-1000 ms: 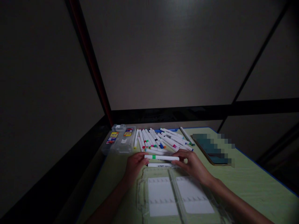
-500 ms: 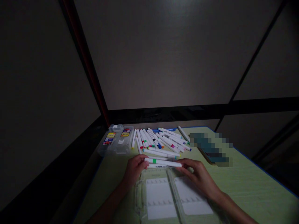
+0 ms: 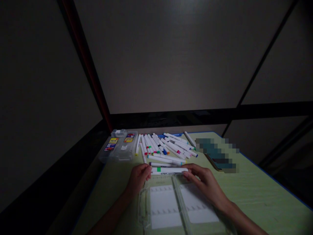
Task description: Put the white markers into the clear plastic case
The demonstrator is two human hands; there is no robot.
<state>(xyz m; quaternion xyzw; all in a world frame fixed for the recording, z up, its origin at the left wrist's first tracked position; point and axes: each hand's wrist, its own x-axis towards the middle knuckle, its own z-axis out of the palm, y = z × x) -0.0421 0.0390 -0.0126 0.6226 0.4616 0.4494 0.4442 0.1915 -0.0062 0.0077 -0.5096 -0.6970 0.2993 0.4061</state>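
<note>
smooth plastic marker [image 3: 170, 170]; clear, shiny plastic open case [image 3: 181, 205].

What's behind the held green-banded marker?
White markers lie beyond the green-banded marker on the table; anything the left hand and right hand cover there cannot be seen.

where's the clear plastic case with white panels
In the head view, the clear plastic case with white panels lies at bottom centre on the light-green table, just below the white green-banded marker between the left hand and right hand.
</note>
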